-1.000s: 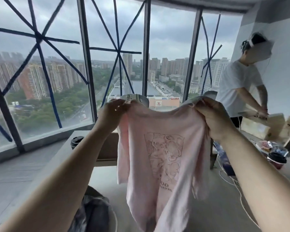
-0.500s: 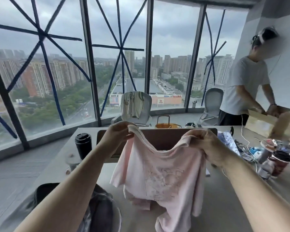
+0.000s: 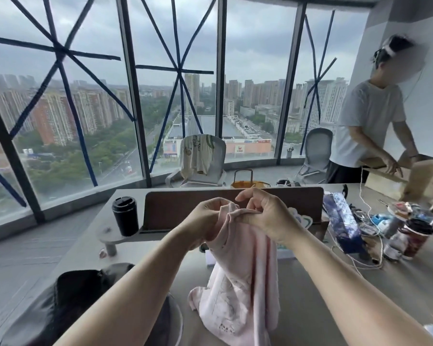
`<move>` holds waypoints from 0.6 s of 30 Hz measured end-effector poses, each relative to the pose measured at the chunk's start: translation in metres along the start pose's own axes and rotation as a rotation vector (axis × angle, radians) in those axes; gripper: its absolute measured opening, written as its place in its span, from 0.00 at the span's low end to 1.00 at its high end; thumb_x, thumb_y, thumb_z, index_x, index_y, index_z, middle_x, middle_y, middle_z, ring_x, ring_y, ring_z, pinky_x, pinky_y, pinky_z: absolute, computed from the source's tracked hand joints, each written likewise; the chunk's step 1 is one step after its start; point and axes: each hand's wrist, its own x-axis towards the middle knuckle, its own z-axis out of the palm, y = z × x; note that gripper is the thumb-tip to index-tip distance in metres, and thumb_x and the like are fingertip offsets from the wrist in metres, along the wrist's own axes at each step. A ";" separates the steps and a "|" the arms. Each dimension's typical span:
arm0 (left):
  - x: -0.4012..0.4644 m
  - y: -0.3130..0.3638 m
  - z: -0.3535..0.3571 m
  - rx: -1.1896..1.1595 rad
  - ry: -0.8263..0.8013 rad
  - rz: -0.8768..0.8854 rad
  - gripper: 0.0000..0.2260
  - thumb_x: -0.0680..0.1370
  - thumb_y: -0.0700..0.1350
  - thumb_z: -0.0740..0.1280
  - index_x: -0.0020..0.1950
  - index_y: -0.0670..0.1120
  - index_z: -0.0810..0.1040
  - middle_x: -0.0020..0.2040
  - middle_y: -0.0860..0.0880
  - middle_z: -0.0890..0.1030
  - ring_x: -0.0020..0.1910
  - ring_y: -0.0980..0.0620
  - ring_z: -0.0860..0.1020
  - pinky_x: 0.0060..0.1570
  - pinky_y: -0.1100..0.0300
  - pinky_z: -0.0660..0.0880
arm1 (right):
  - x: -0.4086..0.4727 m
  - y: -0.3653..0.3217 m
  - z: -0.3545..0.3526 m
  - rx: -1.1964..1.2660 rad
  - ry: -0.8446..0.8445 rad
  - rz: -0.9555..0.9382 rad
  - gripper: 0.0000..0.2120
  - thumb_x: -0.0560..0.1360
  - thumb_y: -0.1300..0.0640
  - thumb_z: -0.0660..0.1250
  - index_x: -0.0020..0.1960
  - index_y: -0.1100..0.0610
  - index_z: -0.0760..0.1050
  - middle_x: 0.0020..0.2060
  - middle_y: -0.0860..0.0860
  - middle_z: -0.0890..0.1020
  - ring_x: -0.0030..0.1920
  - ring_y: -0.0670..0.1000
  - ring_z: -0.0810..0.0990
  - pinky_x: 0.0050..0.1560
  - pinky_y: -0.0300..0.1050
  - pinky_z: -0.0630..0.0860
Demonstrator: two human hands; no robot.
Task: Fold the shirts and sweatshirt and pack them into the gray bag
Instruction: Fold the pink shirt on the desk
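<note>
our left hand [image 3: 205,216] and right hand [image 3: 268,218] meet, each grip clamped on the pink shirt [image 3: 243,283] hanging onto the table [image 3: 335,295] beside the gray bag [image 3: 68,300].

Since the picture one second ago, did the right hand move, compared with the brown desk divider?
Yes. The right hand came down and toward the left hand, now in front of the brown desk divider, both gripping the pink shirt.

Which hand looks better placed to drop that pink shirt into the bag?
Probably left: the left hand holds the pink shirt and sits nearer the gray bag, at lower left.
</note>
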 end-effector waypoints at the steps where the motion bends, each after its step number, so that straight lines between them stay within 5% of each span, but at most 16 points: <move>1: -0.001 0.001 0.001 -0.010 0.000 -0.021 0.13 0.68 0.43 0.75 0.49 0.41 0.79 0.47 0.42 0.79 0.42 0.49 0.74 0.40 0.58 0.72 | -0.001 -0.001 0.000 -0.019 -0.009 -0.006 0.15 0.66 0.54 0.79 0.50 0.48 0.79 0.26 0.42 0.70 0.29 0.42 0.65 0.33 0.36 0.65; 6: 0.004 0.000 0.002 0.082 0.072 -0.038 0.11 0.76 0.39 0.71 0.40 0.47 0.70 0.31 0.51 0.73 0.26 0.58 0.68 0.25 0.65 0.65 | -0.001 0.000 -0.003 -0.039 -0.066 0.026 0.17 0.68 0.56 0.78 0.55 0.46 0.80 0.28 0.41 0.73 0.31 0.40 0.69 0.37 0.34 0.68; 10: 0.006 -0.004 0.001 0.098 0.033 -0.018 0.15 0.75 0.39 0.72 0.32 0.48 0.69 0.29 0.50 0.70 0.26 0.57 0.66 0.23 0.65 0.62 | 0.000 0.000 -0.007 0.016 -0.156 0.033 0.08 0.69 0.61 0.77 0.46 0.54 0.83 0.32 0.41 0.80 0.35 0.38 0.74 0.40 0.32 0.70; 15: 0.004 -0.006 -0.006 -0.020 -0.060 -0.077 0.08 0.76 0.46 0.69 0.38 0.46 0.79 0.36 0.45 0.77 0.32 0.53 0.74 0.32 0.62 0.70 | 0.002 0.012 -0.012 -0.076 -0.049 0.072 0.07 0.68 0.59 0.77 0.39 0.55 0.79 0.31 0.44 0.77 0.34 0.43 0.70 0.39 0.43 0.68; 18: 0.003 -0.014 -0.014 -0.122 -0.165 -0.126 0.16 0.77 0.55 0.64 0.51 0.42 0.80 0.44 0.45 0.80 0.41 0.50 0.78 0.47 0.56 0.75 | 0.004 0.011 -0.021 -0.002 0.057 0.099 0.08 0.69 0.57 0.76 0.39 0.58 0.78 0.31 0.47 0.76 0.33 0.46 0.69 0.37 0.45 0.66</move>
